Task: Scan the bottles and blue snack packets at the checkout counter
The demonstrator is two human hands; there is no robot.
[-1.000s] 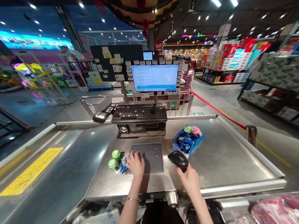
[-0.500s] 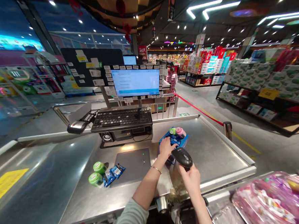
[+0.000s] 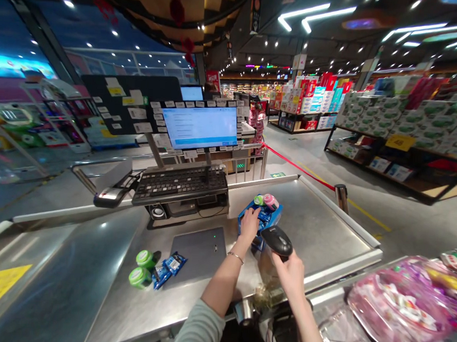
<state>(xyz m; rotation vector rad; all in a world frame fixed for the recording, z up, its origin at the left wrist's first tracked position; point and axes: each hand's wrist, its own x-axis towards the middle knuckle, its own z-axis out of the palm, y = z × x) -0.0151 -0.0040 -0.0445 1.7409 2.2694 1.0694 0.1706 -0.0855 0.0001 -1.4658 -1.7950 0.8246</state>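
My left hand (image 3: pixel 249 223) reaches into a blue box (image 3: pixel 274 215) of small blue packets on the steel checkout counter (image 3: pixel 317 233); its fingers curl over the packets, and what they grip is hidden. A green and a pink round tub (image 3: pixel 270 200) sit at the box's far end. My right hand (image 3: pixel 290 270) is closed round the handle of a black barcode scanner (image 3: pixel 277 239), held just right of the box. Two green tubs (image 3: pixel 141 269) and blue packets (image 3: pixel 170 267) lie at the left by the grey scan pad (image 3: pixel 200 252).
A keyboard (image 3: pixel 181 182) and a monitor (image 3: pixel 200 126) stand behind the pad, with a card reader (image 3: pixel 108 197) to the left. A pink plastic bag (image 3: pixel 402 305) of goods lies at the lower right. A red barrier tape (image 3: pixel 298 167) and store shelves (image 3: pixel 401 135) are beyond.
My left hand left the packets beside the scan pad and moved right into the blue box. The view swung right. My right hand kept hold of the scanner.
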